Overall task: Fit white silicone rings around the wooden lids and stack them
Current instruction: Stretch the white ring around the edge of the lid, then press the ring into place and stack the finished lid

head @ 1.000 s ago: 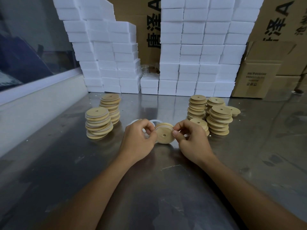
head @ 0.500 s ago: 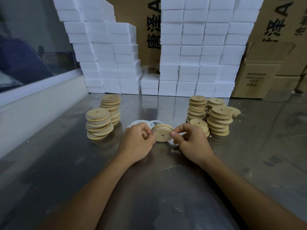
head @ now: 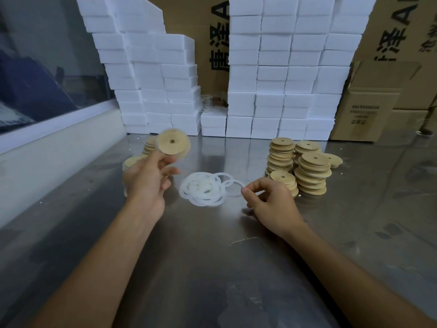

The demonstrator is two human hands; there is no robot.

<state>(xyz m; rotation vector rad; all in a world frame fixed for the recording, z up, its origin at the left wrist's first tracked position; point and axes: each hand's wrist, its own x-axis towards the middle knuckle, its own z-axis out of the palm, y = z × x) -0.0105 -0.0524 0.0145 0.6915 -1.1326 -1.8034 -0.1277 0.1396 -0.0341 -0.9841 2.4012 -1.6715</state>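
Observation:
My left hand [head: 146, 179] pinches the lower edge of a round wooden lid [head: 173, 144] with a centre hole, lifted above the steel table and blurred by motion. It partly hides two stacks of lids [head: 132, 161] at the left. A heap of white silicone rings [head: 203, 189] lies on the table between my hands. My right hand [head: 272, 201] hovers just right of the rings, fingers loosely curled with nothing in them. Bare wooden lids stand in several stacks [head: 312, 176] behind my right hand.
White foam blocks [head: 281, 74] are piled in two walls along the back of the steel table [head: 212, 256], with cardboard boxes [head: 369, 110] behind and at the right. A white ledge [head: 59, 143] borders the table on the left.
Both hands were working one lid together at the table's middle. Now my left hand has carried that lid up and to the left, my right hand has let go, and the ring heap is uncovered.

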